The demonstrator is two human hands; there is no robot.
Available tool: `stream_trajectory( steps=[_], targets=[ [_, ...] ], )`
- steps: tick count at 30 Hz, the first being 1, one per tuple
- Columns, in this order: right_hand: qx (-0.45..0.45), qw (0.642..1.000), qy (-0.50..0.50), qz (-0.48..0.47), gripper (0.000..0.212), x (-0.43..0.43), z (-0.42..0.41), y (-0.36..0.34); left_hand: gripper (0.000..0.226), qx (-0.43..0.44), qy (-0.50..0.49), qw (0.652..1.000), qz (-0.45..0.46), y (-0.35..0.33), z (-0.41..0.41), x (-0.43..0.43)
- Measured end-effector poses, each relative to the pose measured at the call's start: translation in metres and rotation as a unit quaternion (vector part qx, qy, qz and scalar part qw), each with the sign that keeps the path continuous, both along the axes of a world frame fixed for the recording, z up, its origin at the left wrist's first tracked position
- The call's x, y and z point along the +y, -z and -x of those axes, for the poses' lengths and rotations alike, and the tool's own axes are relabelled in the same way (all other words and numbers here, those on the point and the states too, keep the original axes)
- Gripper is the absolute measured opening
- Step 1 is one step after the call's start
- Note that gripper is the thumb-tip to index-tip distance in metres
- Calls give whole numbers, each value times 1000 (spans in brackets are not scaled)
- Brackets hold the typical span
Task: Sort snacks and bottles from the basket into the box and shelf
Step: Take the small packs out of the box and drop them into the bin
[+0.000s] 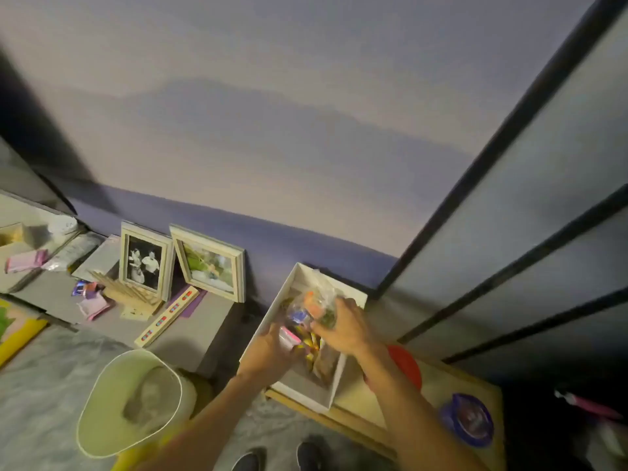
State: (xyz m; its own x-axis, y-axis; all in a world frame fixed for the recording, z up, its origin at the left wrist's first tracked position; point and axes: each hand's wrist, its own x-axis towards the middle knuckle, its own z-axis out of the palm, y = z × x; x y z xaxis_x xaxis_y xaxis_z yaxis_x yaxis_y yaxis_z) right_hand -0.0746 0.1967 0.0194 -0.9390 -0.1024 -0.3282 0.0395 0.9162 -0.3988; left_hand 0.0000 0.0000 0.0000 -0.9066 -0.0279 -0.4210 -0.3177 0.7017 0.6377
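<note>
Both hands are down in the open white cardboard box: the right hand grips a clear crinkly snack bag, the left hand pinches a small pink packet. The pale round basket stands well apart on the left.

Your box looks matt white card. The snack bags shine like clear, crinkly plastic, though blurred.
</note>
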Motion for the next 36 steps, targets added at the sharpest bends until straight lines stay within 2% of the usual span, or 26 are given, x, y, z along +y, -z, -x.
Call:
stream_trajectory(
  steps=[4, 8, 13, 16, 19, 24, 28, 33, 36],
  targets=[
    [-47, 997, -53, -35, 101, 1, 33, 31, 104, -51, -66, 996, 38, 40, 16, 15],
    [-52, 994, -91, -29, 101, -6, 69, 78, 77, -70, -90, 990, 82, 56, 35, 18],
    [-21, 990, -124, -64, 107, -9, 79, 123, 68, -83, -95, 984, 125, 90, 46, 29],
    [18, 990, -126, -57, 100, -8, 75, 136, 60, -69, -111, 981, 143, 107, 49, 35],
    [46, 991, -128, -9, 88, -4, 76, 143, 71, -74, -158, 980, 92, 112, 50, 31],
    [65, 991, -115, 28, 62, 2, 87, 137, 91, -57, -146, 978, 136, 107, 47, 29],
    [70, 991, -111, 33, 47, 4, 88, 113, 96, -20, -161, 979, 127, 81, 47, 31],
    [88, 988, -106, 69, 48, 8, 79, 75, 89, 32, -178, 981, 75, 36, 39, 28],
    [103, 987, -94, 86, 41, 7, 73, 39, 93, 61, -165, 983, 50, 1, 28, 20]
  ],
)
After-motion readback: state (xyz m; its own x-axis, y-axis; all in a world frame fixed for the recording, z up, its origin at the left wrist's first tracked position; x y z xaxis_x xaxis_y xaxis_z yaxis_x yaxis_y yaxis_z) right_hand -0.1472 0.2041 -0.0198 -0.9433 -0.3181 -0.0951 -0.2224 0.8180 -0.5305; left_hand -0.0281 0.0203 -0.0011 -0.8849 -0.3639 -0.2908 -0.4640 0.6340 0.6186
